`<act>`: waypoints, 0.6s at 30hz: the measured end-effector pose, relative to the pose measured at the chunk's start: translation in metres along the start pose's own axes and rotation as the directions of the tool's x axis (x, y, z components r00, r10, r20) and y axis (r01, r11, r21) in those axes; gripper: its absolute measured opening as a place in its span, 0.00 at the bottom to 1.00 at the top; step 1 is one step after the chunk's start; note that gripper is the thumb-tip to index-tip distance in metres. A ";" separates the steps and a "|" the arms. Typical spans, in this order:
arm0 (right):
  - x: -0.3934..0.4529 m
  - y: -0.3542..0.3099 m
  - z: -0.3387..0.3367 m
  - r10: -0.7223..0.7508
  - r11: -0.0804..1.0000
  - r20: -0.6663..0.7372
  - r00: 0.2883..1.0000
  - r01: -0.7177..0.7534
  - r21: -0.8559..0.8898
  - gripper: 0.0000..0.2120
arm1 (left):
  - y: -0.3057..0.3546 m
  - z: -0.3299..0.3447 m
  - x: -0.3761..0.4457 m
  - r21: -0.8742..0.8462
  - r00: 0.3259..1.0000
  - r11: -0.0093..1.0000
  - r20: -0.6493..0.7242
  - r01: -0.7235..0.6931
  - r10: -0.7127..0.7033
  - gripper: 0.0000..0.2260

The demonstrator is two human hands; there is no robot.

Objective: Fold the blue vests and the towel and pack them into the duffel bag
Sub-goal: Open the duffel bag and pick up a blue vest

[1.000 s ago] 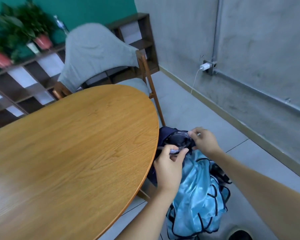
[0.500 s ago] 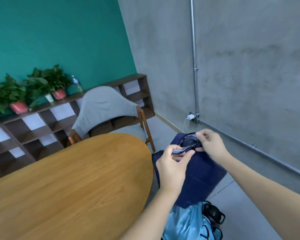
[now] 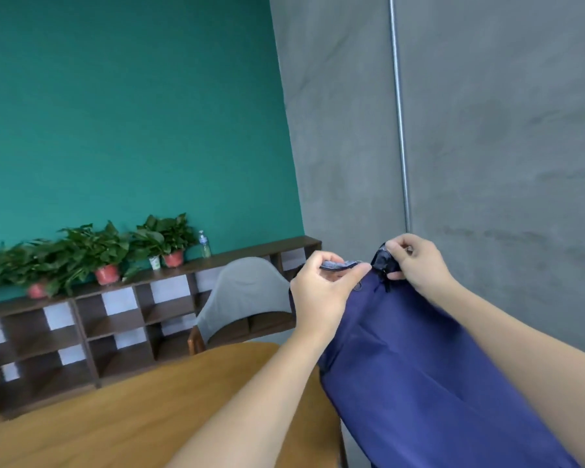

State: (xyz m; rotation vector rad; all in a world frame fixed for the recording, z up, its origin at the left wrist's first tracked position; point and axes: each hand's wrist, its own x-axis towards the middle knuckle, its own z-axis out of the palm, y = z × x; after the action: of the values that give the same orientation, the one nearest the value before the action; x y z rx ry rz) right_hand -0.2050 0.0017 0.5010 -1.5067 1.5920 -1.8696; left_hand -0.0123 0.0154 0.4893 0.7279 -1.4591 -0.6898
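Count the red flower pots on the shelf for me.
3. One red pot stands near the bottle, one in the middle, and one, blurred, at the left. Leaves may hide others.

Wood table (image 3: pixel 122 430) sits below the left hand (image 3: pixel 321 292), w/ nothing visible on it. Shelf (image 3: pixel 92 332) far left of the hands carries potted plants (image 3: pixel 105 251) & a bottle (image 3: pixel 204 244).

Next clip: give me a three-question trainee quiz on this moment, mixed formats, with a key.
1. True or false: the navy duffel bag lies flat on the wooden table.
2. What does the left hand pinch? A) the bag's grey-lined top edge B) a plant pot C) a chair
3. Fill in: the right hand grips the bag's black ____ end.

Key
1. False; both hands hold it up beside the table.
2. A
3. Top
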 end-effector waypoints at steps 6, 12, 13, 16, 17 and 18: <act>0.024 -0.164 0.075 -0.200 0.977 0.033 0.979 0.197 0.083 0.08 | 0.106 -0.116 0.061 0.104 0.963 0.974 -0.161 -0.199 0.214 0.16; -0.013 -0.322 0.165 -0.400 0.876 0.061 0.914 0.362 0.318 0.08 | 0.210 -0.261 0.063 0.279 0.860 0.905 -0.316 -0.320 0.401 0.15; -0.027 -0.337 0.180 -0.423 0.857 0.077 0.903 0.371 0.358 0.08 | 0.219 -0.284 0.055 0.312 0.846 0.893 -0.327 -0.324 0.422 0.15; -0.077 -0.358 0.220 -0.450 0.819 0.146 0.881 0.342 0.460 0.09 | 0.223 -0.343 0.021 0.365 0.837 0.883 -0.346 -0.296 0.424 0.15; -0.095 -0.358 0.233 -0.444 0.813 0.178 0.878 0.312 0.491 0.09 | 0.218 -0.359 0.006 0.374 0.845 0.887 -0.350 -0.271 0.405 0.15; -0.113 -0.354 0.246 -0.433 0.813 0.211 0.876 0.278 0.512 0.09 | 0.210 -0.374 -0.010 0.384 0.853 0.891 -0.352 -0.243 0.385 0.15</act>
State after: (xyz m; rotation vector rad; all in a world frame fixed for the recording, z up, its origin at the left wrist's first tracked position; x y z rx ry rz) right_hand 0.1843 0.0741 0.7047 -1.8402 0.6671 -1.8780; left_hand 0.3561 0.1598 0.6549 0.8034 -1.2567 -0.0164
